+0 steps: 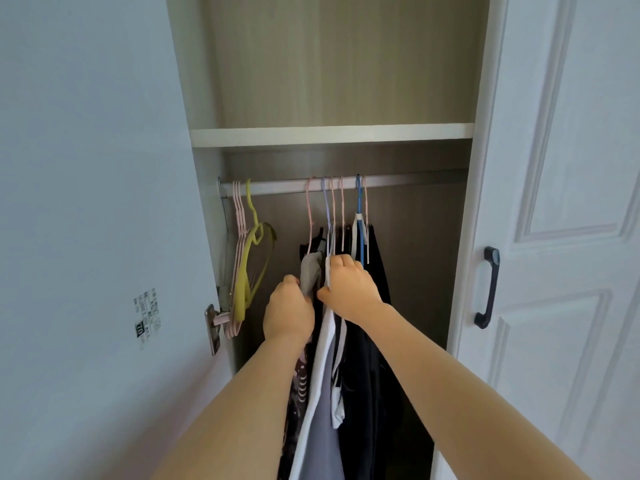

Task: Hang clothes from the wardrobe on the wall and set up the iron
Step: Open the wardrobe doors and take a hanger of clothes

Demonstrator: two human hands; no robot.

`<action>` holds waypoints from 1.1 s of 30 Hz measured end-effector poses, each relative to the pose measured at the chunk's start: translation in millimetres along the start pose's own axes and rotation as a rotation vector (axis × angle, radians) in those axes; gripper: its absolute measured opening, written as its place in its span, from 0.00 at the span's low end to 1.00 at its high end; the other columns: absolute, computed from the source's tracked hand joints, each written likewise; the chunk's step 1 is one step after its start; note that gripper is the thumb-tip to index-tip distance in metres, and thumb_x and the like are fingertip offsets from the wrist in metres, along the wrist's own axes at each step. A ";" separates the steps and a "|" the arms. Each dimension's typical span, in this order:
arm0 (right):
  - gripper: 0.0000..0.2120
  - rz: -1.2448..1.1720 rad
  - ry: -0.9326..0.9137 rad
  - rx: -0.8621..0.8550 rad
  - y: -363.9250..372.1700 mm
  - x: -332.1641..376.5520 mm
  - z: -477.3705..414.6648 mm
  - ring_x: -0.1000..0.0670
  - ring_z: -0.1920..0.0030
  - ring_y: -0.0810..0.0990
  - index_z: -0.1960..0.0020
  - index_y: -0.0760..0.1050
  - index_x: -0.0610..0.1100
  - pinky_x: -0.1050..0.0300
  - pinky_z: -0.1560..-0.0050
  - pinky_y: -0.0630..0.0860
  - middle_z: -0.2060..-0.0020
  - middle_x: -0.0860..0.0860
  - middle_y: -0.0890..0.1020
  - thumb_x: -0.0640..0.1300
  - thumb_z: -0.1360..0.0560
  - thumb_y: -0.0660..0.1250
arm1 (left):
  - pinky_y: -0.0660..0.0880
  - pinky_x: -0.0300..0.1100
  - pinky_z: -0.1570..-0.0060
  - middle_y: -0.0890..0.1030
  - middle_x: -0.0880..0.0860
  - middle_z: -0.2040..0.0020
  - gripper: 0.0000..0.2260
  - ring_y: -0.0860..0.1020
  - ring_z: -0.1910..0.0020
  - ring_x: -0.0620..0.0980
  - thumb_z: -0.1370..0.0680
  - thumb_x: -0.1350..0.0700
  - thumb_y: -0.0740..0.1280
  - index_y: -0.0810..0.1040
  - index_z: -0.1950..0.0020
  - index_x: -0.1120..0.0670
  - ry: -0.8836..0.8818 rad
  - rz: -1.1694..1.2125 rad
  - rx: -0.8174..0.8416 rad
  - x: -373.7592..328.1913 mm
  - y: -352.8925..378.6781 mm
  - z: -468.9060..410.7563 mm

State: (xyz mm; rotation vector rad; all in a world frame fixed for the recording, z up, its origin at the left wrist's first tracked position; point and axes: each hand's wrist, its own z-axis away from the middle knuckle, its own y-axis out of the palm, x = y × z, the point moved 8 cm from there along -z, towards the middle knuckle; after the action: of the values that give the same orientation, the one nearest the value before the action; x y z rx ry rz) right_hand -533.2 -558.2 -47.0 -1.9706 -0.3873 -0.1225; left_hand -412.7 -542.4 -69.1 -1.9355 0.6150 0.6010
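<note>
Head view looks into the open wardrobe, where the clothes (346, 393) hang in a tight bunch from the middle of the rail (415, 181), their long axis running straight down from the hooks. Both hands are at shoulder height of that bunch, well below the rail. The left hand (289, 313) has its grip clamped on a grey garment (311, 271) at the bunch's left edge. The right hand (349, 289), just beside it, has its grip pinched on the front edge of a white garment (322, 358), fingers curled over the top.

The hooks lie straight above the hands: a pink hanger (309, 209) seems to carry the grey piece and a lilac hanger (326, 206) the white one, though the joins are hidden. Freeing either probably means lifting up and then out toward the viewer, and the shelf (329, 135) close above the rail limits the lift.

Dark garments (377, 323) and a blue hanger (360, 209) crowd in from the right, against the white piece. A yellow hanger (257, 232) and other empty ones hang at the rail's far left, apart from the bunch. The left door (86, 168) and the right door (571, 168), with its dark handle (488, 287), flank the opening. No iron is in view.
</note>
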 end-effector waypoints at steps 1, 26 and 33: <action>0.27 -0.002 0.001 0.009 -2.8 -6.2 1.8 0.40 0.36 0.69 0.31 0.63 0.38 0.48 0.39 0.71 0.35 0.42 0.70 0.45 0.27 0.66 | 0.72 0.46 0.58 0.78 0.56 0.48 0.09 0.77 0.52 0.55 0.21 0.58 0.62 0.73 0.42 0.58 0.010 0.003 0.009 -5.0 4.1 -1.2; 0.14 -0.120 0.357 -0.094 -29.2 -31.3 -10.9 0.37 0.30 0.57 0.40 0.71 0.39 0.40 0.32 0.56 0.33 0.42 0.67 0.35 0.25 0.61 | 0.72 0.43 0.61 0.77 0.56 0.57 0.12 0.73 0.63 0.51 0.21 0.64 0.61 0.78 0.39 0.59 -0.392 0.681 0.248 -41.1 39.1 -74.8; 0.13 -0.217 0.358 -0.164 -63.5 -16.7 -15.6 0.38 0.35 0.61 0.41 0.72 0.40 0.42 0.35 0.60 0.37 0.43 0.69 0.37 0.25 0.59 | 0.75 0.49 0.44 0.78 0.59 0.44 0.14 0.76 0.47 0.56 0.23 0.64 0.64 0.76 0.37 0.60 -0.343 0.708 0.240 -54.4 4.5 -84.1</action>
State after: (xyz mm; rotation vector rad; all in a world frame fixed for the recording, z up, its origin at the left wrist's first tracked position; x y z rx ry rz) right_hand -568.1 -552.1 10.4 -2.0112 -0.3628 -0.6540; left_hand -444.1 -611.6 -3.6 -1.3186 1.0969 1.2065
